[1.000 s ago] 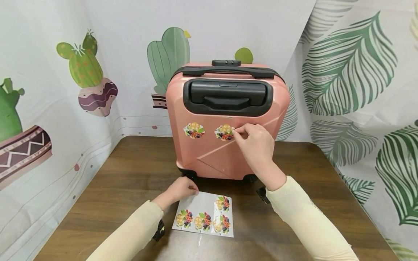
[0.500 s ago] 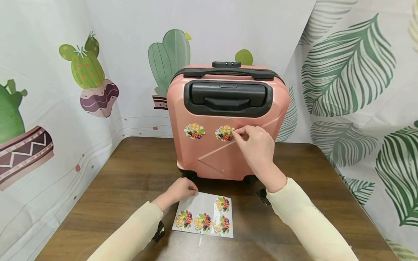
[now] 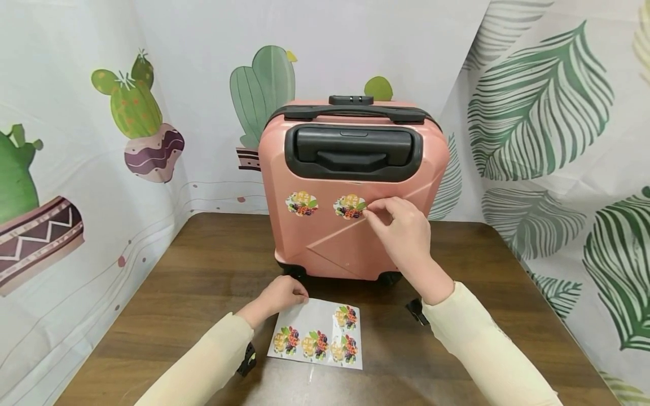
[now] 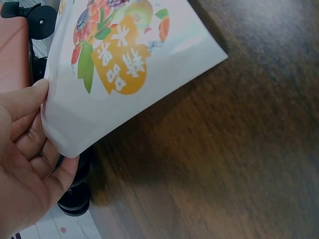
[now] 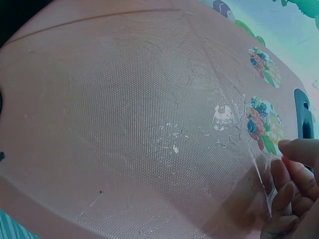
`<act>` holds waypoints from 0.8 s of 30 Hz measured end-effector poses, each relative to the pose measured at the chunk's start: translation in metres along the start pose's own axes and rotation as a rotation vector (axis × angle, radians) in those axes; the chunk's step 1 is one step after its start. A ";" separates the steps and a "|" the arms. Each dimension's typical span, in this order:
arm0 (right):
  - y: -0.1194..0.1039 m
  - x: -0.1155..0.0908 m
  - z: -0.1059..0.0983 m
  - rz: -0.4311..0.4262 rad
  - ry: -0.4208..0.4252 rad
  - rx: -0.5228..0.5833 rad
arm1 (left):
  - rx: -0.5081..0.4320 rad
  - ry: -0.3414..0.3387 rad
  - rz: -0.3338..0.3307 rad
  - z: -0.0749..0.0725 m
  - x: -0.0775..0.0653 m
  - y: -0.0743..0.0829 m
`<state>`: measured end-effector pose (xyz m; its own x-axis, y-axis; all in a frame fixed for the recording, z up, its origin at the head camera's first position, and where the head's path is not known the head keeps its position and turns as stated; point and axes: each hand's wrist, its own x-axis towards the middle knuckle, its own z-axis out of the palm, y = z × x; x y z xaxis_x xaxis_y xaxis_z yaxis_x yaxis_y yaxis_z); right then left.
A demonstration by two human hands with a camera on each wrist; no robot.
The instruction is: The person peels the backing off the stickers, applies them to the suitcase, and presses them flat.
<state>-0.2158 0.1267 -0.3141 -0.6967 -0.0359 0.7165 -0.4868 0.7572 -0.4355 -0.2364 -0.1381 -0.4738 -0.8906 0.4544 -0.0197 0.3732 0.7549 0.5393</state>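
A pink suitcase (image 3: 325,242) stands upright, its black-handled side facing me. Two round fruit stickers lie on that face: a left sticker (image 3: 302,203) and a right sticker (image 3: 349,207). At the right sticker's right edge, my right hand (image 3: 401,228) pinches the rim between thumb and forefinger; the right wrist view shows these fingertips at its leaf-side edge. My left hand (image 3: 278,294) holds the top left corner of a white sticker sheet (image 3: 310,313) on the table. In the left wrist view, the thumb lies on one side of the sheet (image 4: 164,74) and curled fingers behind it.
The brown wooden table (image 3: 203,270) carries the suitcase and the sheet. Several fruit stickers remain along the sheet's bottom and right side. A printed curtain (image 3: 203,113) with cactus and leaf patterns hangs behind and beside the table.
My right hand has shifted slightly down and to the right, its fingertips moving lower along the sticker's right edge. More of the sticker's leaf shows. The left hand and sheet have stayed still.
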 end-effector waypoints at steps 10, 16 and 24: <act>0.005 -0.003 -0.001 -0.045 -0.024 0.041 | 0.003 0.002 -0.013 0.002 0.001 -0.002; 0.011 -0.009 0.001 -0.107 -0.077 0.051 | 0.006 0.005 -0.022 0.002 0.002 -0.003; 0.019 -0.019 0.002 -0.148 -0.087 0.069 | 0.020 0.015 0.010 0.003 0.002 -0.001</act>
<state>-0.2128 0.1402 -0.3369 -0.6564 -0.2020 0.7269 -0.6204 0.6928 -0.3677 -0.2381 -0.1367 -0.4769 -0.8904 0.4551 -0.0019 0.3871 0.7596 0.5227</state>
